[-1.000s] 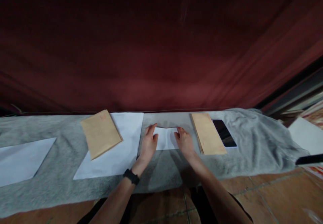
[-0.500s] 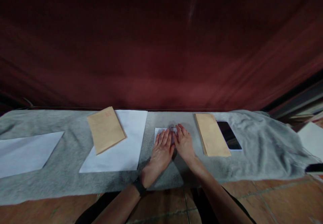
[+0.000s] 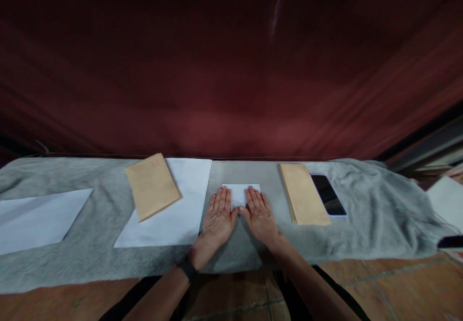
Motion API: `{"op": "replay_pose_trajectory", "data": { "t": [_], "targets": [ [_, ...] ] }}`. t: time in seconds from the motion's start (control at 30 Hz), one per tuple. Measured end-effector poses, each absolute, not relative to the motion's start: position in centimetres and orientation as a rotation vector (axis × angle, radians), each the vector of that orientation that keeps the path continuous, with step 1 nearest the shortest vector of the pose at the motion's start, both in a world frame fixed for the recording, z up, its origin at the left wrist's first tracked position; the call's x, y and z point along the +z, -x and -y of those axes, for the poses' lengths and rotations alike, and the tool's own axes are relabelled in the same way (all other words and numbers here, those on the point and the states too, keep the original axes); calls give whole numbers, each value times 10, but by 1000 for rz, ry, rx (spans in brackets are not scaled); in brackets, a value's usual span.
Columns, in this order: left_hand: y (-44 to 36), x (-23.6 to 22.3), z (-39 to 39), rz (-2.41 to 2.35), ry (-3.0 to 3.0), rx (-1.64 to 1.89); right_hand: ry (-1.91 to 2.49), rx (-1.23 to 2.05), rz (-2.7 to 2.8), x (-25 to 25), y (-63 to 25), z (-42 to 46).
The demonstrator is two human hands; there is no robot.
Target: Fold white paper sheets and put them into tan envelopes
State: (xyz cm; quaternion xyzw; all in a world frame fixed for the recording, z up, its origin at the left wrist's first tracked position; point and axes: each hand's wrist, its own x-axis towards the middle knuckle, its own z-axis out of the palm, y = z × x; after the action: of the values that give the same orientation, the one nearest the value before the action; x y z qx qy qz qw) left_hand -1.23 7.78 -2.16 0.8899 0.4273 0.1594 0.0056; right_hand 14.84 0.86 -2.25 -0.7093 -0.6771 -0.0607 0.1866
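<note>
A small folded white paper [image 3: 240, 192] lies on the grey cloth [image 3: 90, 258] in front of me. My left hand [image 3: 218, 216] lies flat on its left part, fingers stretched out and together. My right hand [image 3: 259, 213] lies flat on its right part in the same way, thumbs nearly touching. Both hands cover the paper's near half; its far edge shows between and beyond the fingers. A black band sits on my left wrist.
A brown envelope [image 3: 152, 185] rests on a large white sheet [image 3: 173, 219] to the left, another white sheet [image 3: 36, 219] farther left. A stack of brown envelopes [image 3: 303, 193] and a dark phone [image 3: 327, 194] lie right. A red curtain hangs behind; tiled floor below.
The hands held the paper's two sides, then came together over its middle, and now have slid back toward me and slightly apart, flat on the folded paper.
</note>
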Motion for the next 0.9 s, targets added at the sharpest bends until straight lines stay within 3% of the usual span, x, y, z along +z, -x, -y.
{"op": "replay_pose_trajectory", "data": {
  "t": [0.4, 0.9],
  "targets": [
    [15, -18, -82, -1430, -2828, 318, 2115, -174, 1911, -22, -161, 2],
    [-9, -7, -84, -1254, -2851, 448, 2195, -59, 1864, -12, -165, 4]
  ]
}}
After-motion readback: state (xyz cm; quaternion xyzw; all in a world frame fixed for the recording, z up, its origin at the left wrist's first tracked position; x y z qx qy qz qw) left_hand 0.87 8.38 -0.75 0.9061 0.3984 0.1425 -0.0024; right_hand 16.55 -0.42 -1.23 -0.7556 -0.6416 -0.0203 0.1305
